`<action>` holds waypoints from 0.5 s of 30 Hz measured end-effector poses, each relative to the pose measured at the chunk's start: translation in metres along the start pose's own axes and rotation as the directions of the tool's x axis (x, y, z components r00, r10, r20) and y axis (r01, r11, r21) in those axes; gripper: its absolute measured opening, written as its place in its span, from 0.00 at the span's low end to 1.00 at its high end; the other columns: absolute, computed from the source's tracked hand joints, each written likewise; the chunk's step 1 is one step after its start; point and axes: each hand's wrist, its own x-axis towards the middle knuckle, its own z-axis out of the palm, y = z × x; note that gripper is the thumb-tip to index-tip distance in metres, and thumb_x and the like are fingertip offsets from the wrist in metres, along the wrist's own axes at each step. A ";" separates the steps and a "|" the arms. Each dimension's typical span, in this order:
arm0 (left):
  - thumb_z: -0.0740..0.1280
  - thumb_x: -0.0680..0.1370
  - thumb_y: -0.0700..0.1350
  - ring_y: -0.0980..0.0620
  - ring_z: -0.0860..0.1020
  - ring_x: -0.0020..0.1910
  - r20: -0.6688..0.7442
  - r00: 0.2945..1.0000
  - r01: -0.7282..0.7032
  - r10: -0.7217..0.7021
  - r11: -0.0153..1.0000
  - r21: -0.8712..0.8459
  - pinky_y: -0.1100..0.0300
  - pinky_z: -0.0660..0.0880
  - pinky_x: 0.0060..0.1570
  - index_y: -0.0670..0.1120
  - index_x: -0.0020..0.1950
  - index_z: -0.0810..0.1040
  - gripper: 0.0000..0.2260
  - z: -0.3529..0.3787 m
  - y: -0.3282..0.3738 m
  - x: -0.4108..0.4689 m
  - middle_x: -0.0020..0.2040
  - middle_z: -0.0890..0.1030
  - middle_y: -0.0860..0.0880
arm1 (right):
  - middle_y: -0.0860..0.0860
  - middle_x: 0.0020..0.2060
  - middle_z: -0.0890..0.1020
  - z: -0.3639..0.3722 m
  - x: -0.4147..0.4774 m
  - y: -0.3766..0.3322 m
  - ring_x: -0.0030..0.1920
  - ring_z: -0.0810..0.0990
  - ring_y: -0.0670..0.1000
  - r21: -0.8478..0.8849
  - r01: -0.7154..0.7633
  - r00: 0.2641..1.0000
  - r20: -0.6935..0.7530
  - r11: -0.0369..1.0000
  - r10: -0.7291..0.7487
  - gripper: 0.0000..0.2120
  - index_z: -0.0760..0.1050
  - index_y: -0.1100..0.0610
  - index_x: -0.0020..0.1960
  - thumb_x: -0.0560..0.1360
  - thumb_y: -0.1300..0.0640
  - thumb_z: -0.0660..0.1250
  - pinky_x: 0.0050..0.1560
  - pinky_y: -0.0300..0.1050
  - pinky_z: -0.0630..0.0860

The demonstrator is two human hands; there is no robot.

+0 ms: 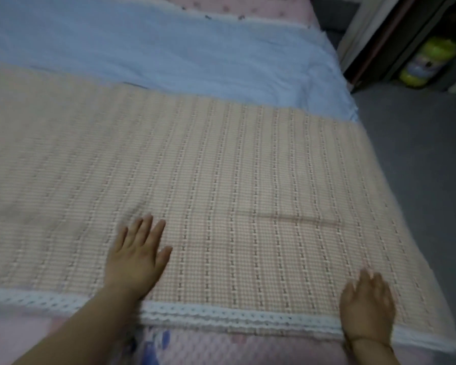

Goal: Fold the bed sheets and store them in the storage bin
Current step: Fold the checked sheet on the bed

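A peach checked sheet (221, 167) lies spread flat across the bed (248, 351), its white lace trim (234, 316) running along the near edge from 8 o'clock to 4 o'clock. Laid out like this, it gives a smooth face to fold on, with the trimmed edge closest to the person for an easy pick-up.

The left hand (138, 255), at about 7 o'clock, is released: palm down, fingers straight and slightly fanned on the cloth just beyond the trim. It seems to be pressing the fabric flat, or pinning it so it cannot slide.

The right hand (366, 305), at 5 o'clock, rests palm down near the sheet's near right corner. It is blurred, so I cannot tell whether its fingers merely press or have begun to gather cloth. That placement suits taking the corner.

A short crease (295, 218) shows between the two hands, toward 3 o'clock (probably the reason for smoothing).

A pale blue sheet (156, 48) lies beyond, at 11 to 12 o'clock, partly under the checked one's far edge, unfolded. Grey floor (419, 154) runs along the right.

No storage bin is in view, so storing looks a long way off.
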 end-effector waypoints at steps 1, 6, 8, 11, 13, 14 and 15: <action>0.43 0.77 0.61 0.41 0.73 0.64 -0.011 0.998 0.069 -0.069 0.997 -0.040 0.52 0.55 0.63 0.43 0.65 0.75 0.32 -0.008 -0.018 -0.008 0.66 0.74 0.40 | 0.66 0.68 0.66 -0.009 -0.014 -0.020 0.69 0.63 0.65 0.011 0.015 0.999 0.028 1.000 -0.015 0.34 0.64 0.68 0.69 0.72 0.46 0.49 0.70 0.55 0.57; 0.49 0.81 0.56 0.51 0.59 0.73 0.127 0.954 0.270 -0.272 0.962 0.032 0.57 0.57 0.69 0.49 0.73 0.61 0.23 -0.046 -0.118 -0.044 0.75 0.60 0.49 | 0.58 0.65 0.71 -0.018 -0.078 -0.146 0.62 0.71 0.59 0.188 0.250 0.954 0.119 0.950 -0.275 0.24 0.59 0.60 0.73 0.77 0.63 0.58 0.58 0.47 0.67; 0.52 0.81 0.53 0.50 0.69 0.66 0.164 0.927 0.349 -0.339 0.936 -0.037 0.59 0.66 0.62 0.48 0.65 0.69 0.16 -0.067 -0.187 -0.070 0.68 0.69 0.48 | 0.57 0.56 0.77 -0.016 -0.125 -0.213 0.51 0.75 0.57 0.252 0.336 0.912 0.152 0.908 -0.380 0.22 0.60 0.58 0.72 0.78 0.62 0.57 0.45 0.44 0.68; 0.53 0.82 0.49 0.49 0.73 0.61 0.207 0.873 0.483 -0.441 0.839 -0.250 0.63 0.67 0.53 0.47 0.62 0.73 0.14 -0.105 -0.272 -0.115 0.63 0.75 0.47 | 0.59 0.47 0.80 -0.014 -0.198 -0.297 0.44 0.76 0.57 0.285 0.486 0.825 0.164 0.826 -0.541 0.17 0.68 0.58 0.68 0.79 0.62 0.56 0.41 0.45 0.71; 0.53 0.82 0.48 0.49 0.73 0.60 0.141 0.857 0.511 -0.495 0.789 -0.340 0.62 0.68 0.51 0.47 0.65 0.72 0.15 -0.131 -0.313 -0.141 0.63 0.75 0.48 | 0.58 0.45 0.80 -0.012 -0.242 -0.342 0.44 0.77 0.56 0.319 0.535 0.775 0.183 0.783 -0.604 0.15 0.72 0.58 0.64 0.79 0.61 0.57 0.44 0.44 0.72; 0.54 0.82 0.48 0.49 0.74 0.59 0.087 0.842 0.522 -0.533 0.764 -0.378 0.62 0.68 0.49 0.48 0.65 0.72 0.15 -0.145 -0.334 -0.155 0.63 0.76 0.48 | 0.56 0.42 0.80 -0.010 -0.264 -0.365 0.42 0.76 0.54 0.336 0.561 0.745 0.193 0.757 -0.638 0.14 0.73 0.58 0.63 0.79 0.61 0.57 0.42 0.43 0.71; 0.54 0.82 0.48 0.49 0.75 0.58 0.044 0.826 0.526 -0.561 0.741 -0.417 0.61 0.67 0.44 0.48 0.64 0.73 0.14 -0.155 -0.351 -0.166 0.61 0.77 0.48 | 0.54 0.39 0.78 -0.006 -0.282 -0.383 0.40 0.75 0.52 0.350 0.583 0.718 0.201 0.733 -0.666 0.14 0.74 0.58 0.62 0.79 0.61 0.57 0.40 0.41 0.69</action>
